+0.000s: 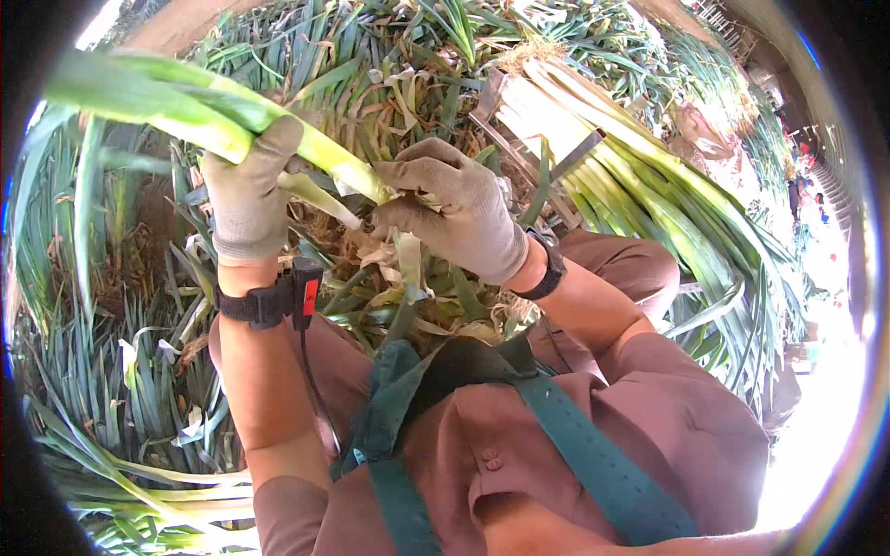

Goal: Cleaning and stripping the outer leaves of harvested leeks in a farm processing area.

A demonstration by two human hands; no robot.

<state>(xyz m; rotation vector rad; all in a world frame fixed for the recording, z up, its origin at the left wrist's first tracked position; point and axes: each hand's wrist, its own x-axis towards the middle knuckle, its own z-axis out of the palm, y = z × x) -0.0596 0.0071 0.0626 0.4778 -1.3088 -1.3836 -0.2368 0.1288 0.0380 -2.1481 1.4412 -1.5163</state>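
A leek [329, 153] with broad green leaves slants across the upper left, its stalk pointing toward the middle. My gloved left hand [250, 190] is wrapped round it where the leaves meet the stalk. At the stalk's lower end, my gloved right hand [454, 208] is closed in a pinch, thumb and fingers at the leek's outer layer. A pale strip of leaf [320, 199] hangs beneath the stalk, between the hands. The very tip of the leek is partly hidden by my right fingers.
Trimmed leeks [630, 157] lie stacked in a metal frame [519, 153] at the right. Heaps of untrimmed leeks [139, 324] stretch along the left and the far side. Torn leaves and peelings [445, 301] litter the ground before my knees.
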